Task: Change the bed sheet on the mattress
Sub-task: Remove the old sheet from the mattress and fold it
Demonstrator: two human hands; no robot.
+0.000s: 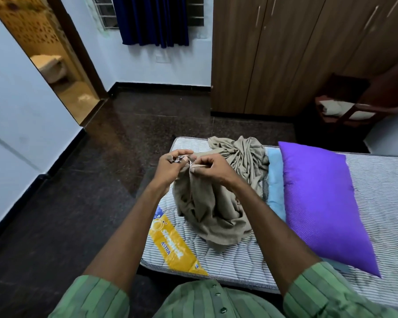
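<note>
A crumpled beige bed sheet (218,210) lies bunched on the bare striped mattress (381,191), near its left end. My left hand (170,167) and my right hand (210,167) are side by side above the heap, each pinching the sheet's hemmed edge and lifting it, so the cloth hangs down from my fingers. A purple pillow (324,207) lies to the right of the sheet, on top of a folded light blue cloth (275,187).
A yellow brand label (172,246) is on the mattress's near corner. Dark polished floor (78,180) stretches to the left. A wooden wardrobe (285,53) stands at the back, a wooden chair (347,106) at the right, an open doorway (55,65) at the left.
</note>
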